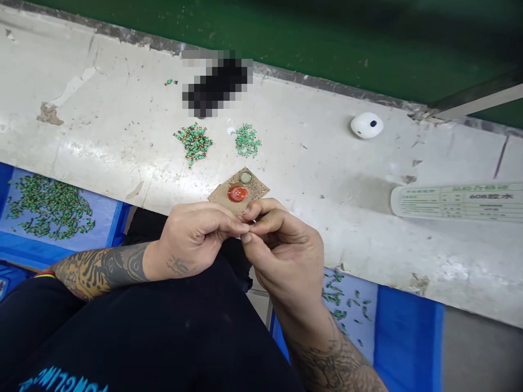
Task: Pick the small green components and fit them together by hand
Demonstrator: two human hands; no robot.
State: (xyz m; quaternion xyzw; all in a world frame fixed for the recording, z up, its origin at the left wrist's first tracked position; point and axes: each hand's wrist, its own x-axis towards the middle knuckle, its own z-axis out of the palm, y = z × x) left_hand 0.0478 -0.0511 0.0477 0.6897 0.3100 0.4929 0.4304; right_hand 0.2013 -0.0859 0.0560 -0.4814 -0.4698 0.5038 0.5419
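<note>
My left hand (192,237) and my right hand (278,245) meet fingertip to fingertip just in front of the white worktop's (122,120) near edge. Both pinch something tiny between thumb and fingers; I cannot make it out. Right behind my fingers lies a brown cardboard scrap (255,188) with a red blob (237,193) and a small round metal cap (245,177) on it. Farther back sit two small heaps of green parts, one mixed with gold (193,141) and one plain green (247,139).
A blue tray (102,218) at lower left holds many green parts (49,206); another blue tray (404,337) at lower right holds several. A white rounded object (366,125) and a printed label (457,201) lie on the right. A green surface (327,38) runs behind the worktop.
</note>
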